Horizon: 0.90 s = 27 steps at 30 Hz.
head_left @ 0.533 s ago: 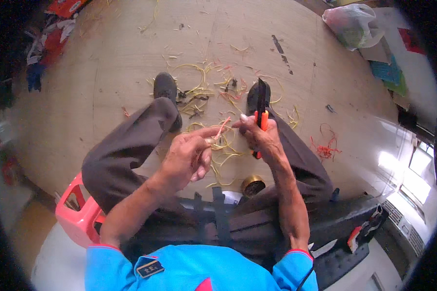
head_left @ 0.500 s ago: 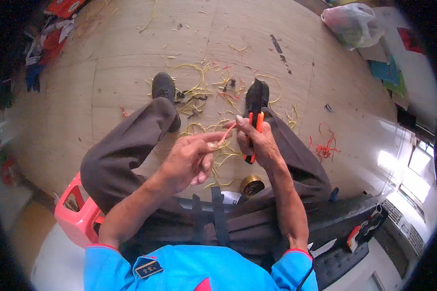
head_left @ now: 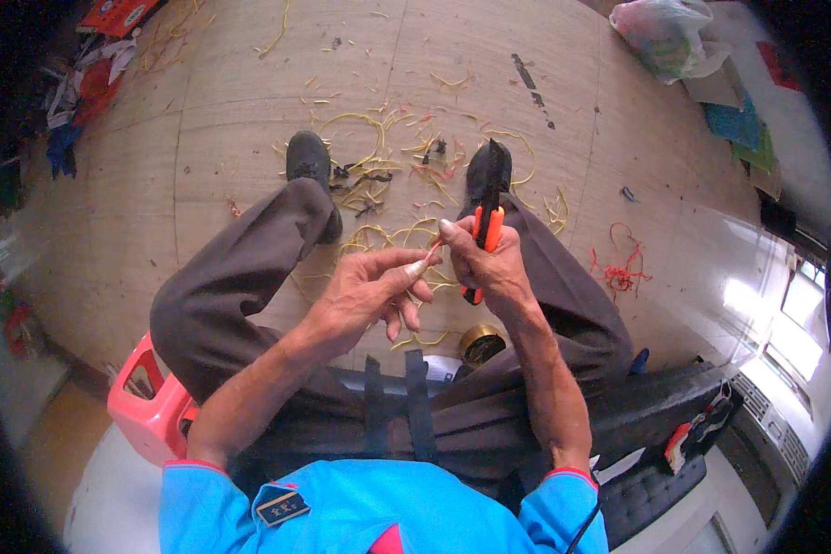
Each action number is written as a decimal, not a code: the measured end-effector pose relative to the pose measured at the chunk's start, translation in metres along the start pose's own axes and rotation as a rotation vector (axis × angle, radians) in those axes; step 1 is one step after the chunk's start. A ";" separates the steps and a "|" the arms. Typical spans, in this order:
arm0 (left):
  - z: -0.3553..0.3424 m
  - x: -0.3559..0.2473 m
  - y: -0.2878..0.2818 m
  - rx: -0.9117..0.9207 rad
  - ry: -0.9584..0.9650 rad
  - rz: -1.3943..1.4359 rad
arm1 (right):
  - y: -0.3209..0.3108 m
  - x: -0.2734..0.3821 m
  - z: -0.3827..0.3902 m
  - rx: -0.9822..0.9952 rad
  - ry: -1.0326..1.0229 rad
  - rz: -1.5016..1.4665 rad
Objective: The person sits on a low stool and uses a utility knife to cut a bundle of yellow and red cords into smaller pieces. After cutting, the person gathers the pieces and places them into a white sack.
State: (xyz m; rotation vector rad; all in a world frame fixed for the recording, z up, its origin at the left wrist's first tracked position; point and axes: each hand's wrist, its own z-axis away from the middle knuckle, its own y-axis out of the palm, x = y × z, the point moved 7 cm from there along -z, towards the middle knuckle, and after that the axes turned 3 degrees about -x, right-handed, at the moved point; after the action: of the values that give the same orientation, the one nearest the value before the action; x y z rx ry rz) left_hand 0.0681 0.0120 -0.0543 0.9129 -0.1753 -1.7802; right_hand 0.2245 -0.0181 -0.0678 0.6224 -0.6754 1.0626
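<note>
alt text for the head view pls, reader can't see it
A seated person's left hand pinches a short wire piece against the right hand, which grips orange-handled pliers. Below, yellow wire offcuts litter the wooden floor around two black shoes, beside a pink stool.

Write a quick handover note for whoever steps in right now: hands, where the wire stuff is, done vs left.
Left hand: pinching a short thin piece of wire at its fingertips, raised over the lap.
Right hand: gripping the orange-handled pliers, also touching the wire end.
Floor: yellow wire offcuts scattered around both shoes, a red wire tangle to the right, a brass-coloured round thing under the right wrist.
Done: many cut scraps already lie there.
Left: the piece in hand is not yet put down.
</note>
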 end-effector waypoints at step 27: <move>0.000 -0.005 -0.019 -0.185 0.016 0.060 | 0.009 -0.006 0.006 -0.115 -0.515 1.112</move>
State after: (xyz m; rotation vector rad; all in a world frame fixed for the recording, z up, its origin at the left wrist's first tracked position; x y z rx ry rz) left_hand 0.0546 0.0242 -0.0611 0.7812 -0.0262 -1.7021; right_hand 0.2127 -0.0227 -0.0667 0.3923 -1.6222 1.8800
